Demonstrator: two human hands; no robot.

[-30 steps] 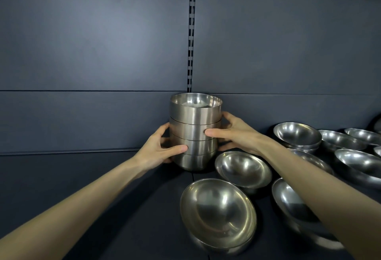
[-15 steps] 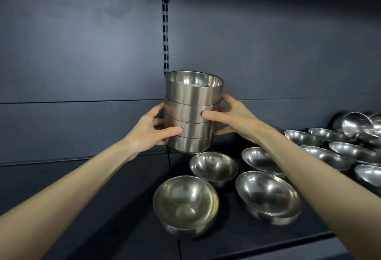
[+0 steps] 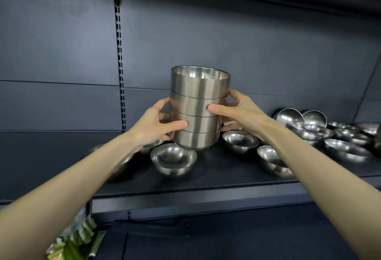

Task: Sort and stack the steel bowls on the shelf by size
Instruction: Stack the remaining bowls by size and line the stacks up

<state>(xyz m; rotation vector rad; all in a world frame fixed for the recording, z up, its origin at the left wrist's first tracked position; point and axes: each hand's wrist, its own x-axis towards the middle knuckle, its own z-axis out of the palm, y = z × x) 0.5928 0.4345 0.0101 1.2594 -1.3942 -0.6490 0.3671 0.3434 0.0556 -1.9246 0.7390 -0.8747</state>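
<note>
Here, my fingers curl round a stack of four nested steel bowls, thumbs pressed on the near wall and the other fingers wrapped behind. The left hand grips low, about the third bowl; the right hand grips higher, about the second. Between them the stack stands nearly upright with a slight lean, apparently lifted clear of the shelf and above a loose bowl. More bowls lie scattered to the right, two tipped on edge near the back panel. Packets show under the shelf at lower left.

The steel looks stiff and smooth, so I judge it slippery under a light squeeze, and four bowls together probably carry real weight. They are only nested, so a tilt could let the upper ones slide. The safest hold, I think, is on opposite sides with one hand kept low, near the base.
</note>
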